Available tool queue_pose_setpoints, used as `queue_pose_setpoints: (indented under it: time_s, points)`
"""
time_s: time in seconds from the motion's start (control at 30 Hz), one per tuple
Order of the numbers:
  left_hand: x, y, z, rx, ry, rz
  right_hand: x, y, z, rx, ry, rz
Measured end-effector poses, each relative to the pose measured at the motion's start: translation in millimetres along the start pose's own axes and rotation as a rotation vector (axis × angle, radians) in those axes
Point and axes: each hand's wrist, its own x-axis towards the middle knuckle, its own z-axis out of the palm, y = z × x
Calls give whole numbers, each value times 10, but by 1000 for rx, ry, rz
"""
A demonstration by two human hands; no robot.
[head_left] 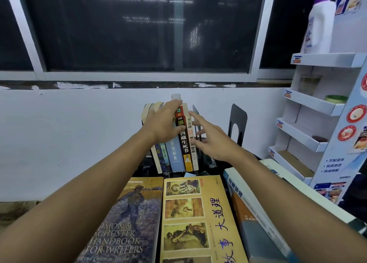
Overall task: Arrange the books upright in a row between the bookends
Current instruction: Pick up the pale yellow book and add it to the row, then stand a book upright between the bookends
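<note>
Several books stand upright in a row [174,155] against the white wall, among them a black-spined book [184,145] and a pale blue one [174,157]. My left hand [164,121] lies over the tops of these books, fingers gripping them. My right hand [210,139] is spread open, fingertips touching the white-spined book [193,143] at the row's right end. A thin black bookend [196,113] stands just right of the row, and a taller black bookend [238,121] stands further right. The left bookend is hidden behind the books.
Three large books lie flat in front: a writers' handbook [127,223], a yellow picture-cover book [198,219] and a thick blue-white one [256,213]. A white cardboard display shelf [317,103] with a detergent bottle [319,24] stands at the right. A dark window fills the back.
</note>
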Motion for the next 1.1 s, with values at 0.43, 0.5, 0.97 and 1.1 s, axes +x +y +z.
queue_pose_setpoints:
  time_s: [0.43,0.5,0.97,1.1]
  points:
    - [-1388,-52,144,-130,-154,28,-1259,-157,-130,-177,-109,159]
    - [-1535,-89,182,-127,-203,13,-1369,-189,-112,-254,-108,183]
    - [-1738,-223,422,62,-431,-44,-1528,-155,136,-505,-222,218]
    - [-1711,-235,440,73,-445,-53,-1485,-119,183,-485,-277,240]
